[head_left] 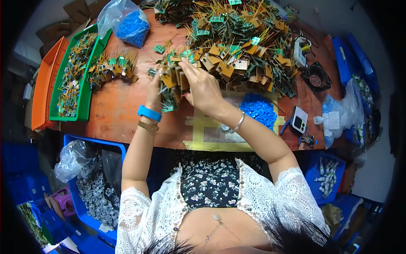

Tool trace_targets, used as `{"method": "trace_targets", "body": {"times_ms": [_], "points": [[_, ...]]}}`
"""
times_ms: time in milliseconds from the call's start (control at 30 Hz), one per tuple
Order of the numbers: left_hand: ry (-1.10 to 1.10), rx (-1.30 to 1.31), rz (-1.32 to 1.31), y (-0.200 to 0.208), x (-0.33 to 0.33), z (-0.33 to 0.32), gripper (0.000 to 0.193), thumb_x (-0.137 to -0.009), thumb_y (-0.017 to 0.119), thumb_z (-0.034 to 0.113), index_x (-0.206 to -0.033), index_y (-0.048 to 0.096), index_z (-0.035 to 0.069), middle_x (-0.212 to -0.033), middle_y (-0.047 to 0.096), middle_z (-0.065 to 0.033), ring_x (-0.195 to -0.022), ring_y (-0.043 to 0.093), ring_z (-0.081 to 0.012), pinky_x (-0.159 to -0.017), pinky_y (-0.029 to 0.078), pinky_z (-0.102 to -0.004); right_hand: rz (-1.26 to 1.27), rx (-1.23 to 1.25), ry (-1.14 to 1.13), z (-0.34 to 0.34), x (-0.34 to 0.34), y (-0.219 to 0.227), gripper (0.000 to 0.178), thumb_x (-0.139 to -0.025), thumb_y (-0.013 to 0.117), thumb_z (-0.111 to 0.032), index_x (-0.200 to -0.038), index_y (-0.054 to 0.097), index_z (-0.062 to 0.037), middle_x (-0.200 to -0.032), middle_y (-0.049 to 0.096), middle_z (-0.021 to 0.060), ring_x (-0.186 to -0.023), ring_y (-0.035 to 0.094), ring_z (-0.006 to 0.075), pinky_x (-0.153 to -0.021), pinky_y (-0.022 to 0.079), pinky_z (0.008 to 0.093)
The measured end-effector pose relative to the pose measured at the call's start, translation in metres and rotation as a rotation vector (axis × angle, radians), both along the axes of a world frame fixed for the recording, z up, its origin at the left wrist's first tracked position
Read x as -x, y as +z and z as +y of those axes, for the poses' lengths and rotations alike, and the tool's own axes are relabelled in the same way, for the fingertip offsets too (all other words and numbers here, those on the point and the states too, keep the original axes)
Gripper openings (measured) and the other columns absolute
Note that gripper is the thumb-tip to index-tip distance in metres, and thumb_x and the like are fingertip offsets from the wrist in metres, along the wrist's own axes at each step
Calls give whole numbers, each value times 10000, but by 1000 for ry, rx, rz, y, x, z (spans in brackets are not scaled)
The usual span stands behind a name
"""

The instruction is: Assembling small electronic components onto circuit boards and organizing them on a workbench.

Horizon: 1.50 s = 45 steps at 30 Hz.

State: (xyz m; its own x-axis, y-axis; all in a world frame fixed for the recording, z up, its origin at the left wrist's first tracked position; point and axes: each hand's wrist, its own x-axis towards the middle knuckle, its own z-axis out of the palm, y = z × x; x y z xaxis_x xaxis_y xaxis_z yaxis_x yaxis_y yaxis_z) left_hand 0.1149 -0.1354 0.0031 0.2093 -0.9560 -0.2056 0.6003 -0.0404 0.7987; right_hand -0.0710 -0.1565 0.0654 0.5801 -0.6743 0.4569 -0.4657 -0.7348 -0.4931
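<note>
My left hand (154, 89) and my right hand (204, 88) are raised over the wooden table, facing each other. Between their palms and fingers they press a bunch of small circuit boards (169, 79), brown and green with thin wires. The left hand shows nearly edge-on; the right hand's fingers reach over the top of the bunch. Right behind them rises a big heap of similar wired boards (237, 38). A smaller cluster of boards (113, 67) lies to the left. Nearer my right forearm sits a pile of small blue plastic pieces (259, 111).
At the left stand a green tray (89, 95) of boards and an orange tray (44, 91). A bag of blue pieces (134, 29) lies behind. To the right are a phone (299, 120), a black fan (316, 78) and a clear bag (338, 118). A blue bin (123, 146) stands below the table edge.
</note>
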Motion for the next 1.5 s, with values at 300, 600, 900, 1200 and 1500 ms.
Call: {"method": "trace_targets", "body": {"times_ms": [300,600,900,1200,1500], "points": [[512,6,-1578,-14,29,-18,699,-904,612,445,-1394,401,-6,-1229,577,-235,-1068,594,-326,-918,454,-368,118,43,-54,26,55,8,917,-628,834,-128,-1415,374,-32,-1407,476,160,-1249,492,337,-998,443,410],[22,95,-300,-26,42,-19,516,-993,450,440,-1138,607,-29,-1046,663,-174,-894,673,-240,-748,553,-353,-63,352,70,-2,22,-35,642,-824,685,-381,-1342,487,-58,-1376,525,111,-1303,432,320,-1098,271,465],[136,81,-662,12,4,-17,512,-910,646,343,-1233,538,-40,-1078,621,-87,-1033,573,-156,-848,471,-304,-19,287,119,-12,33,-25,634,-802,719,-353,-1329,500,-77,-1356,546,103,-1301,440,317,-1107,259,477],[194,313,-2007,-19,-64,-125,306,-804,567,79,-1093,657,33,-1038,660,-196,-956,623,-372,-847,495,-453,109,294,131,1,16,-25,588,-858,659,-348,-1350,488,-75,-1371,536,93,-1320,433,288,-1114,281,464],[560,152,-1058,-21,-110,-90,345,-887,629,59,-1201,561,-67,-902,687,-120,-757,690,-203,-668,585,-312,-35,170,279,-10,5,-22,531,-863,658,-322,-1300,523,-51,-1313,566,145,-1280,474,329,-1089,329,473]]}}
